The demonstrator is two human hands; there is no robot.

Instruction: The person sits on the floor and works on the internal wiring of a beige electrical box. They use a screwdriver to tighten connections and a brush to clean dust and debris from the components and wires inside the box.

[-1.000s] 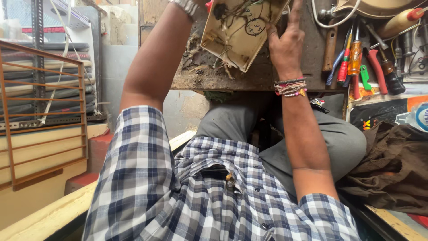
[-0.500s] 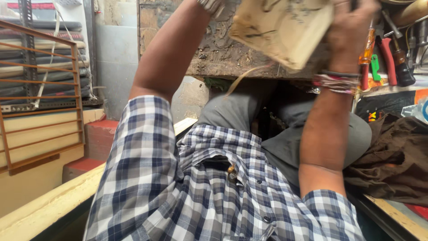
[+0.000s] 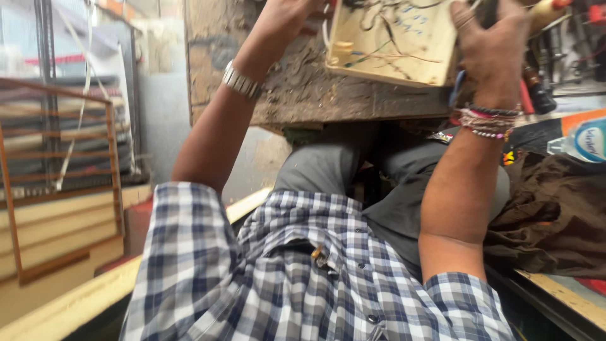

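A shallow cream-coloured box (image 3: 391, 50) with thin loose wires inside is held up over the edge of a worn wooden bench (image 3: 303, 95). My left hand (image 3: 284, 19), a metal watch on its wrist, grips the box's left end. The box's right edge sits under the spread fingers of my right hand (image 3: 492, 44), which wears beaded bracelets. The top of the box and both sets of fingertips are cut off by the frame. My checked shirt and grey trousers fill the lower view.
Hand tools with red and dark handles (image 3: 543, 88) lie on the bench at the far right. A plastic bottle (image 3: 584, 142) and a brown cloth (image 3: 555, 215) are at the right. A wooden slatted frame (image 3: 57, 183) stands at the left, above a yellow ledge (image 3: 76, 303).
The box has been lifted off the bench and turned between both hands. My right hand went from lying flat beside it to gripping its right edge. The view has shifted.
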